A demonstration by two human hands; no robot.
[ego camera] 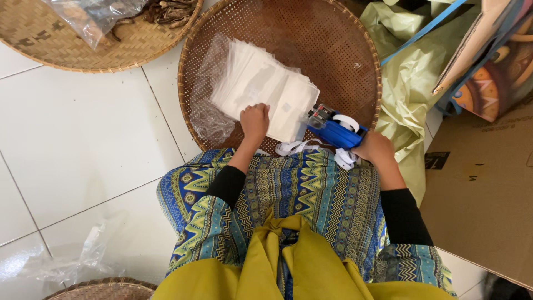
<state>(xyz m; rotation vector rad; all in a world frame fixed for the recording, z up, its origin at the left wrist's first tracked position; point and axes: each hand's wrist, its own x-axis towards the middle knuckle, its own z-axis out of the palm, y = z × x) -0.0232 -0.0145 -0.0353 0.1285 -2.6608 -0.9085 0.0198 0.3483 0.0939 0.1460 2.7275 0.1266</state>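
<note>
- Your left hand [255, 120] presses down flat on the stack of white paper pouches [261, 89], lying in the round brown woven tray [333, 39].
- Your right hand [376, 148] is wrapped tight around the blue plastic label gun [335, 131], just right of the stack, at the tray's near edge.

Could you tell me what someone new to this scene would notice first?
The eye lands on the blue handheld label gun in the right hand, with a white paper strip curling from it, at the near edge of a round brown woven tray. On that tray, the left hand presses a stack of white pouches. Below, brightly patterned blue trousers fill the middle of the view.
</note>
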